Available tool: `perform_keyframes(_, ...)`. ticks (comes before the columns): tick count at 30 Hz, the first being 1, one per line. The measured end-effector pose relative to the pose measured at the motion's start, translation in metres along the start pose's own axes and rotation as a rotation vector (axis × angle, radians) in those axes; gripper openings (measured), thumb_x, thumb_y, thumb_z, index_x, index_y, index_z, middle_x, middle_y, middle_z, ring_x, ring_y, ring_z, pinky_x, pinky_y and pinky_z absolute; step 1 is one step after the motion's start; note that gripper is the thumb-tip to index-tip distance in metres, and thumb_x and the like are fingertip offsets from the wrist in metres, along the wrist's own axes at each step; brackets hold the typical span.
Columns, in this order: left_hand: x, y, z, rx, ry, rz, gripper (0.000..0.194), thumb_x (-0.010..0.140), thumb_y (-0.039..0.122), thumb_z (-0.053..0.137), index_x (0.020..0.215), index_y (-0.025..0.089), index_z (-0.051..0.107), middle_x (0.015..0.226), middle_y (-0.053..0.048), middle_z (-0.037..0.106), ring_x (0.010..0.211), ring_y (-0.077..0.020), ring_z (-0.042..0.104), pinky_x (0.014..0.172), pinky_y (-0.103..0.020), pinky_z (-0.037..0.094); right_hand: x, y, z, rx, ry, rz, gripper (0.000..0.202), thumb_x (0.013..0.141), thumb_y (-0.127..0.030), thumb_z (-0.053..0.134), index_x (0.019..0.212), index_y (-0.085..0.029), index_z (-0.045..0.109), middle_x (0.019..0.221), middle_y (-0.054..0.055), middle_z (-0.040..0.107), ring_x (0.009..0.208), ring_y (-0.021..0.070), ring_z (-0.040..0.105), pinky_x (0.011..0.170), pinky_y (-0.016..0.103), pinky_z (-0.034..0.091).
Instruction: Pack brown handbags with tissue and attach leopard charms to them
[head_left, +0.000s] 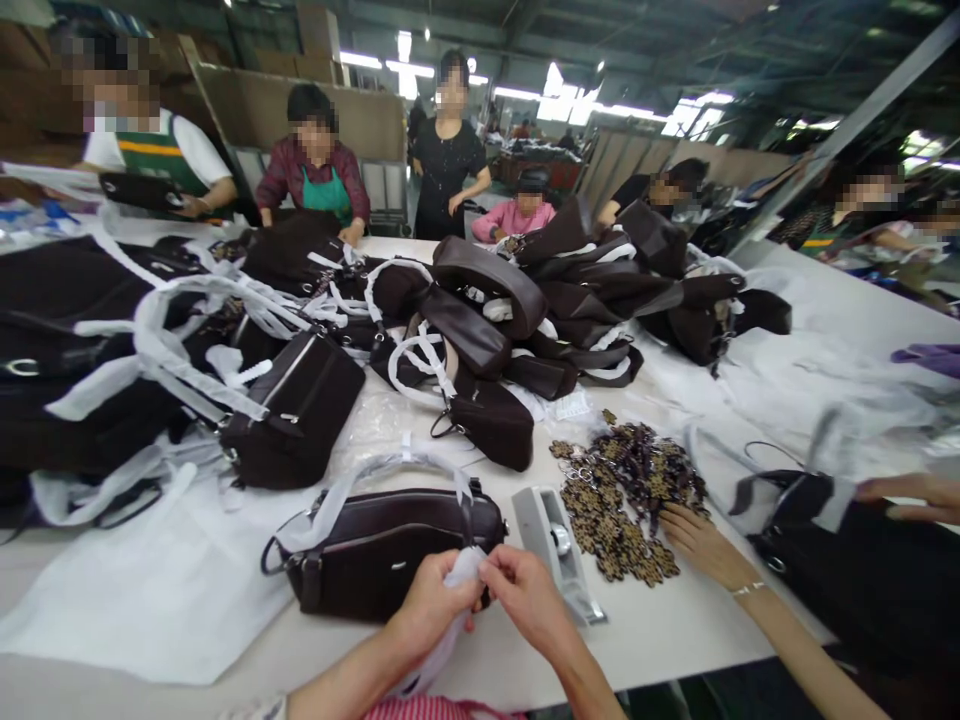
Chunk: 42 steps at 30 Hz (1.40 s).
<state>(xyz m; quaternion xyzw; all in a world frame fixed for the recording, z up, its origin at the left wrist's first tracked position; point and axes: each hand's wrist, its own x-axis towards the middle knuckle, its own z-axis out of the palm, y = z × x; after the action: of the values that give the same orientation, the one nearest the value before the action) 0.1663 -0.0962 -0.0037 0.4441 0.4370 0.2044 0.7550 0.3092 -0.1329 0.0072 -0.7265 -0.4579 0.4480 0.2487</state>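
A dark brown handbag [375, 545] lies in front of me, its raised handle [352, 480] wrapped in white material. At the bag's right end, my left hand [435, 600] grips a strip of white wrapping [466, 567]. My right hand [529, 595] is closed at that strip's edge, with thumb and forefinger pinched on it. Part of the strip hangs below my hands toward my lap; what lies under my fingers is hidden. Close to my right hand stands a grey tape dispenser [536, 520].
Piled charms [622, 500] lie to the right, touched by a co-worker's hand [701, 545]; beside them is another dark bag [847, 560]. Many brown bags [480, 330] heap across the table. White sheeting [150, 580] covers the left. Several people stand or sit beyond.
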Motion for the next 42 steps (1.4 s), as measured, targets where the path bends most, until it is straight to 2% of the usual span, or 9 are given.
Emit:
perform_keyframes(4, -0.005, 0.006, -0.003, 0.013, -0.077, 0.022, 0.033, 0.068, 0.045, 0.068, 0.067, 0.013, 0.060, 0.058, 0.000, 0.055, 0.050, -0.0111, 0.048, 0.047, -0.023, 0.042, 0.008, 0.003, 0.001, 0.020, -0.024, 0.082, 0.026, 0.073, -0.033, 0.057, 0.051, -0.019, 0.058, 0.048, -0.002, 0.060, 0.051, 0.0140, 0.054, 0.054, 0.025, 0.037)
perform_keyframes(10, -0.004, 0.007, -0.005, -0.020, -0.100, -0.024, 0.057, 0.077, 0.067, 0.050, 0.076, 0.012, 0.063, 0.064, -0.006, 0.062, 0.048, -0.0128, 0.051, 0.046, -0.025, 0.042, 0.011, 0.004, -0.003, 0.069, -0.053, 0.166, 0.028, 0.070, -0.037, 0.061, 0.048, -0.019, 0.057, 0.044, -0.001, 0.060, 0.048, 0.0139, 0.053, 0.053, 0.026, 0.038)
perform_keyframes(14, -0.003, 0.004, -0.002, -0.014, -0.067, -0.055, 0.058, 0.075, 0.069, 0.051, 0.075, 0.011, 0.062, 0.058, -0.005, 0.061, 0.041, -0.0124, 0.050, 0.042, -0.024, 0.038, 0.002, 0.006, -0.013, 0.132, -0.079, 0.195, 0.027, 0.066, -0.043, 0.065, 0.060, -0.019, 0.054, 0.052, 0.000, 0.064, 0.048, 0.0125, 0.051, 0.049, 0.024, 0.034)
perform_keyframes(19, -0.004, 0.005, -0.002, -0.042, -0.071, -0.103, 0.054, 0.075, 0.066, 0.053, 0.073, 0.012, 0.059, 0.056, -0.005, 0.061, 0.040, -0.0115, 0.051, 0.041, -0.021, 0.035, -0.010, 0.014, -0.013, 0.420, -0.172, 0.157, 0.028, 0.061, -0.039, 0.070, 0.074, -0.020, 0.053, 0.056, -0.005, 0.059, 0.052, 0.0110, 0.050, 0.051, 0.022, 0.033)
perform_keyframes(27, -0.012, 0.008, 0.002, -0.107, -0.098, -0.165, 0.056, 0.072, 0.069, 0.053, 0.075, 0.012, 0.058, 0.055, -0.005, 0.062, 0.038, -0.0117, 0.052, 0.039, -0.021, 0.035, -0.011, 0.017, 0.027, 0.570, 0.077, 0.150, 0.032, 0.062, -0.041, 0.070, 0.067, -0.022, 0.045, 0.045, -0.008, 0.051, 0.043, 0.0118, 0.050, 0.047, 0.023, 0.035)
perform_keyframes(31, -0.014, 0.011, 0.004, -0.078, -0.033, -0.122, 0.060, 0.069, 0.072, 0.054, 0.074, 0.012, 0.057, 0.054, -0.004, 0.060, 0.039, -0.0119, 0.053, 0.039, -0.021, 0.035, -0.015, 0.010, 0.042, 0.636, 0.206, 0.116, 0.028, 0.067, -0.043, 0.065, 0.068, -0.023, 0.047, 0.044, -0.008, 0.051, 0.039, 0.0127, 0.050, 0.041, 0.022, 0.034)
perform_keyframes(36, -0.010, 0.013, 0.002, -0.156, 0.011, -0.173, 0.060, 0.065, 0.072, 0.057, 0.076, 0.013, 0.056, 0.053, -0.003, 0.060, 0.038, -0.0116, 0.050, 0.039, -0.022, 0.033, -0.020, 0.015, 0.025, 0.452, 0.288, 0.097, 0.028, 0.072, -0.044, 0.061, 0.084, -0.020, 0.060, 0.067, 0.003, 0.067, 0.057, 0.0202, 0.063, 0.050, 0.028, 0.044)
perform_keyframes(39, -0.010, 0.013, 0.001, -0.151, 0.019, -0.191, 0.058, 0.066, 0.072, 0.056, 0.076, 0.014, 0.054, 0.051, -0.003, 0.060, 0.037, -0.0120, 0.051, 0.040, -0.021, 0.031, -0.028, 0.020, 0.004, 0.246, 0.462, 0.084, 0.036, 0.068, -0.049, 0.063, 0.088, -0.019, 0.064, 0.086, 0.008, 0.070, 0.064, 0.0227, 0.063, 0.064, 0.035, 0.047)
perform_keyframes(42, -0.010, 0.014, 0.002, -0.119, 0.027, -0.176, 0.057, 0.067, 0.071, 0.055, 0.074, 0.015, 0.053, 0.051, -0.003, 0.060, 0.037, -0.0118, 0.051, 0.040, -0.021, 0.030, -0.040, 0.015, -0.005, 0.232, 0.476, 0.108, 0.038, 0.069, -0.056, 0.060, 0.079, -0.019, 0.067, 0.081, 0.007, 0.069, 0.072, 0.0242, 0.060, 0.072, 0.035, 0.045)
